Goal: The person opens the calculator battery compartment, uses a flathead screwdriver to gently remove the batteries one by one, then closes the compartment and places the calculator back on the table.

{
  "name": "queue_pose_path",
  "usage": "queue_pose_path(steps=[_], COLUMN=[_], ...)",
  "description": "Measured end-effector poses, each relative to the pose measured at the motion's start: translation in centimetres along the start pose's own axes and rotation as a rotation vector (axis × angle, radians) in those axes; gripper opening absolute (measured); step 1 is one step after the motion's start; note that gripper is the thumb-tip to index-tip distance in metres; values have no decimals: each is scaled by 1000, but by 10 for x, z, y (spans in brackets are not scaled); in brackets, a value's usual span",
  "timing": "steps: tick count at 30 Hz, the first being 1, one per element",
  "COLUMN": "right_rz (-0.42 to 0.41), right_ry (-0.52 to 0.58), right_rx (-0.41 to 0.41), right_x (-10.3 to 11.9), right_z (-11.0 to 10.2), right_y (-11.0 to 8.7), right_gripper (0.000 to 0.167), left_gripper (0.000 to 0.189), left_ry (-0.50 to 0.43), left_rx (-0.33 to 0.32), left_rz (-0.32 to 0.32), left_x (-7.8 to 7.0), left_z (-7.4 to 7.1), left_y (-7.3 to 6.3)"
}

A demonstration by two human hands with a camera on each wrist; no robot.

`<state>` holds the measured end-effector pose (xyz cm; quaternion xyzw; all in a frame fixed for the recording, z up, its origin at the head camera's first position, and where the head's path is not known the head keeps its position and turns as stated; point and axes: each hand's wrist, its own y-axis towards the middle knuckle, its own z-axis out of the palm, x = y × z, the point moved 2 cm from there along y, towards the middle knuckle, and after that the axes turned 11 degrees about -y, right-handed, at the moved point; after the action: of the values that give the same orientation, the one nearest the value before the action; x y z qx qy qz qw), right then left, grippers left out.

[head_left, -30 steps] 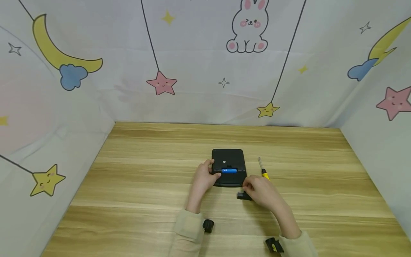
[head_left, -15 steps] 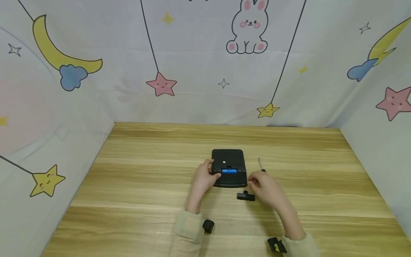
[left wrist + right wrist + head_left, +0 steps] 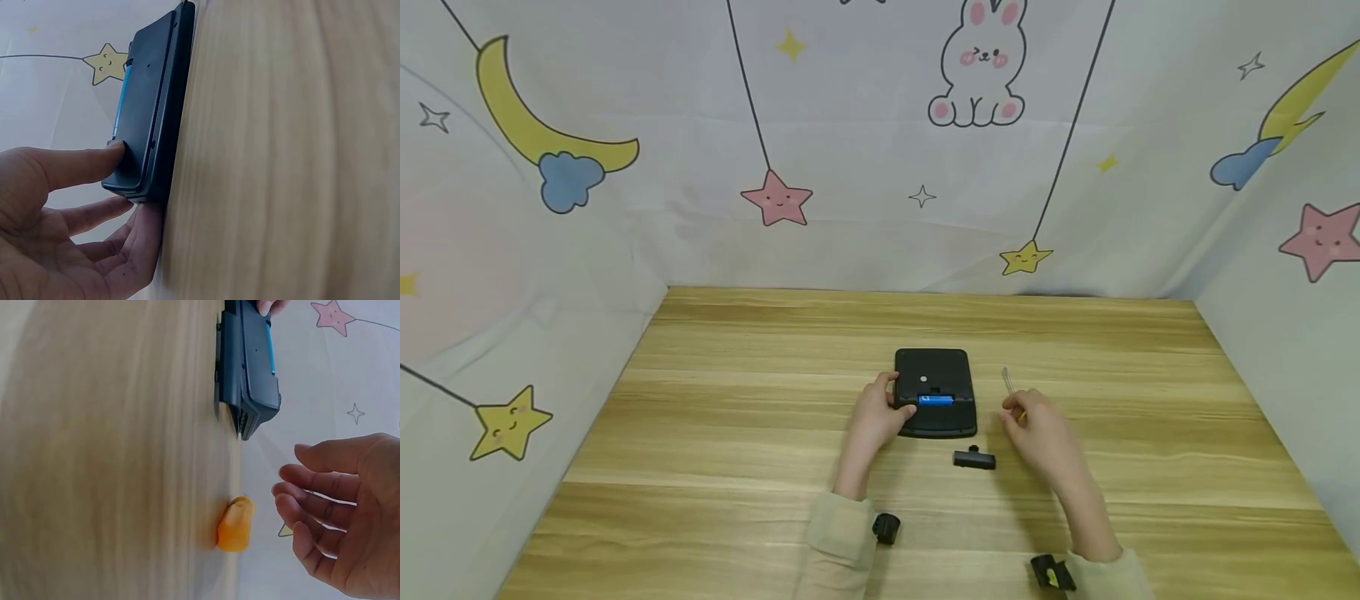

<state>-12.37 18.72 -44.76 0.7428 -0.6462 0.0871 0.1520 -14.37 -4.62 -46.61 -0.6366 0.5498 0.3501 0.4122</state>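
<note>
A black, flat calculator-like device (image 3: pixel 934 367) lies back side up on the table, with a blue battery (image 3: pixel 936 400) showing in its uncovered slot. My left hand (image 3: pixel 877 410) grips its left edge; in the left wrist view the thumb (image 3: pixel 87 165) presses on top while fingers touch the side. A small black battery cover (image 3: pixel 974 460) lies in front of the device's right corner. My right hand (image 3: pixel 1041 429) hovers above the screwdriver (image 3: pixel 1009 382), fingers loosely bent and holding nothing. In the right wrist view the yellow-orange screwdriver handle (image 3: pixel 235 526) lies apart from the fingers.
The wood-grain table (image 3: pixel 737 417) is bounded at the back and sides by white cloth (image 3: pixel 865 250) printed with stars, moons and a rabbit. Black wrist cameras (image 3: pixel 887 528) sit at both sleeves.
My right hand has left the battery cover and moved right and away from me, over the screwdriver handle. The left hand and the device have stayed in place.
</note>
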Motion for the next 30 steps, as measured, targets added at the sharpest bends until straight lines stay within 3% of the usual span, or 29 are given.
queue_pose_path(steps=[13,22,30], right_rz=[109,199,204], right_ry=[-54,-78,-105], right_rx=[40,160,181], right_x=[-16,-20,-21], right_z=[-2,-2,0], right_y=[1,0,3], right_gripper=[41,43,40], left_gripper=[61,61,62], left_ry=[4,13,6], left_rx=[19,29,25], left_rz=[-6,-4,-11], left_x=[2,1,3], left_z=[0,-1,-1], left_y=[1,1,2])
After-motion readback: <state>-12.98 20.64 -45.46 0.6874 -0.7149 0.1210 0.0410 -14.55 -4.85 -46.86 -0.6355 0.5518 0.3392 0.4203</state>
